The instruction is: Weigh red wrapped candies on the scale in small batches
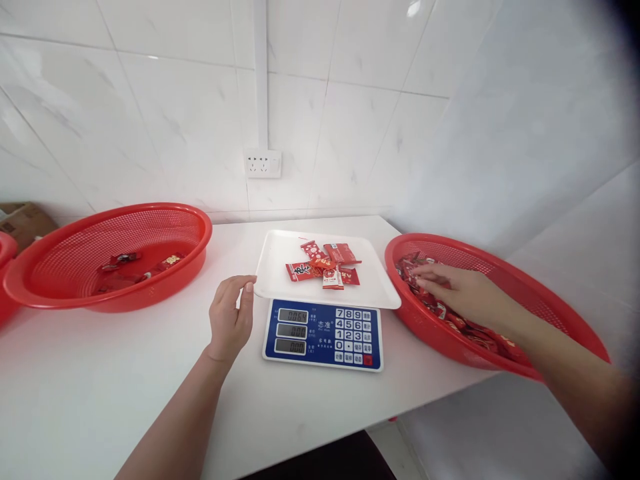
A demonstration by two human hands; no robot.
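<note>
My left hand (pixel 233 312) rests by the left edge of a white plastic tray (pixel 275 257), fingertips at its rim and the thumb apart from the bent fingers; I see nothing held in it. The tray sits on a blue and white digital scale (pixel 323 337) whose top display reads about 0.064. In the tray's middle lie several small red snack packets (pixel 325 263). On the right, my right hand (pixel 457 290) reaches over a red plastic basket (pixel 500 260), its fingers apart at the heap of small packets (pixel 480 337) inside. No packet shows clearly between those fingers.
A second red basket (pixel 195 230) stands at the left with a few packets (pixel 120 280) in it. Beyond it are part of another red basket (pixel 6 250) and a cardboard box (pixel 27 223). The white table (pixel 260 420) meets a tiled wall with a socket (pixel 263 163).
</note>
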